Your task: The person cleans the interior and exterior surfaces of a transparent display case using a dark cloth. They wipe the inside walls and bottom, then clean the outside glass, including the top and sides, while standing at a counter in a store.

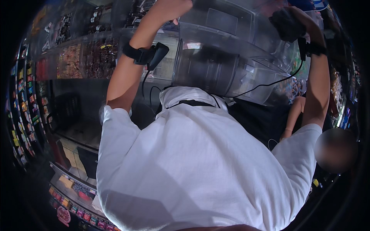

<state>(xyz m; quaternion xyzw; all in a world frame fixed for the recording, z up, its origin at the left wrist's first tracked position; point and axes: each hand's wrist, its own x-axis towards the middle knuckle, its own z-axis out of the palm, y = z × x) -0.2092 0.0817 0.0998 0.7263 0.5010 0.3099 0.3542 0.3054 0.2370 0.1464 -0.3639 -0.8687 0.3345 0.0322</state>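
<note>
My right hand (305, 20) is at the upper right and grips a bunched dark cloth (287, 24). Clear plastic bins lie below and to the left of the cloth. One bare transparent bin (222, 20) spans the top middle, between my two hands. At its left side is my left hand (172, 10), with the fingers curled and partly cut off by the frame's top. Whether those fingers hold the bin's edge cannot be made out. Under that bin sits another clear bin (205, 68) with a curved front.
Bins of dark wrapped goods (99, 55) fill the left shelves. A black cable (266, 85) hangs from my right wrist device. Another person's arm (295, 115) is close on the right. Packaged goods line racks (26, 106) at far left and a low shelf (78, 193).
</note>
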